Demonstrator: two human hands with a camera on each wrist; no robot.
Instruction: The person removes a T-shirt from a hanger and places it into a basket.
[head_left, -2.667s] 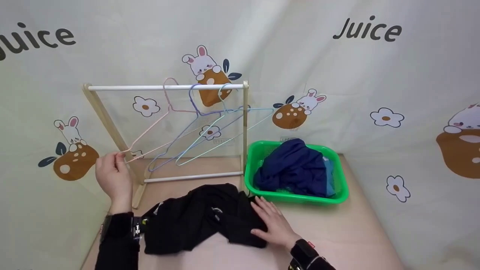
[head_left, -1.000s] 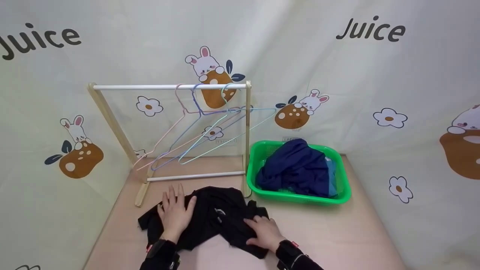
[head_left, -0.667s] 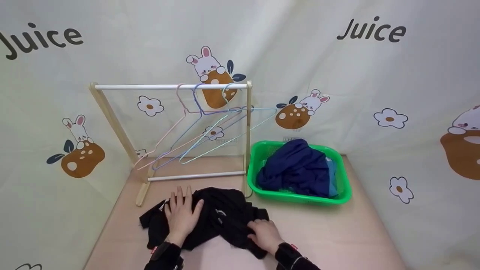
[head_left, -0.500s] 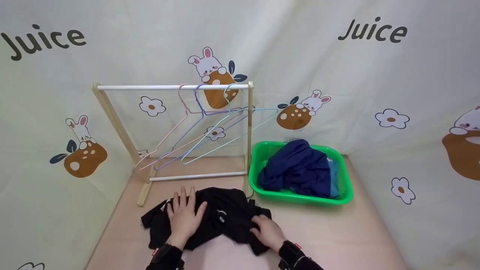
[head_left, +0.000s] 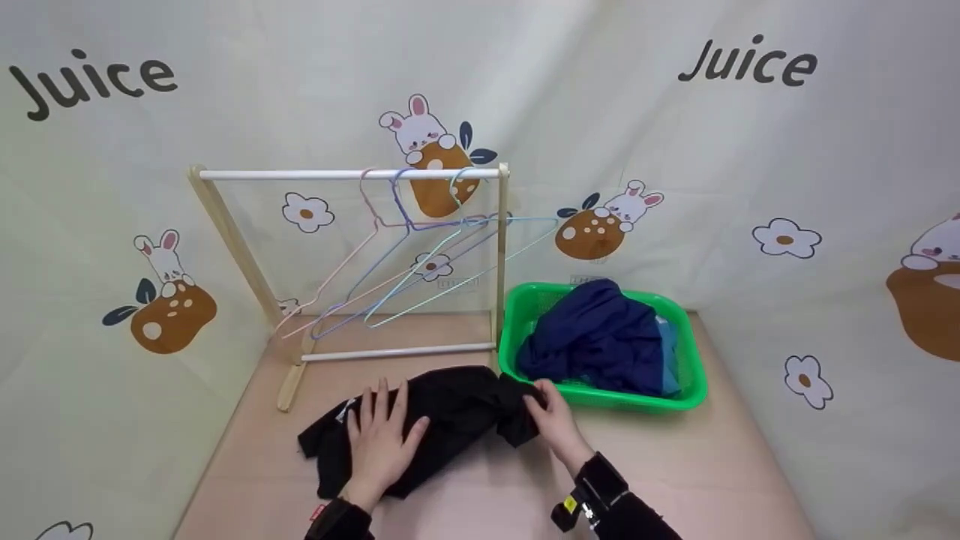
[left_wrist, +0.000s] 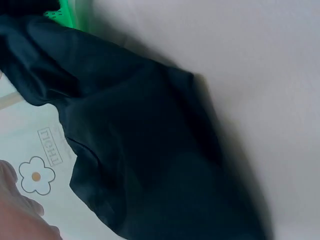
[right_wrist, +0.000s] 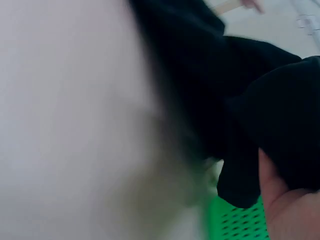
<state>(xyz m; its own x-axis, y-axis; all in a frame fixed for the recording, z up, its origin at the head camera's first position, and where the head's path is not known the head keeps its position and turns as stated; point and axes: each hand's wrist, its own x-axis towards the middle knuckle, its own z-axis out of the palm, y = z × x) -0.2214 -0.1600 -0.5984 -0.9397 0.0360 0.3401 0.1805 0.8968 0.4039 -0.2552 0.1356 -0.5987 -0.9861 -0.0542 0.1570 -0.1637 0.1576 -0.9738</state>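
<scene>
Down on the counter (head_left: 675, 480) in front of the little drying rack (head_left: 345, 174), a black garment (head_left: 442, 412) lies stretched out sideways. Left hand (head_left: 382, 442) lies flat on its left half, fingers spread and straight, pressing it down. Right hand (head_left: 555, 420) has the garment's right end bunched up in curled fingers, right next to the green basket (head_left: 690, 390) that's holding some blue clothes (head_left: 592, 337). Three pastel wire hangers (head_left: 405, 262) dangle off the rack's top bar.
</scene>
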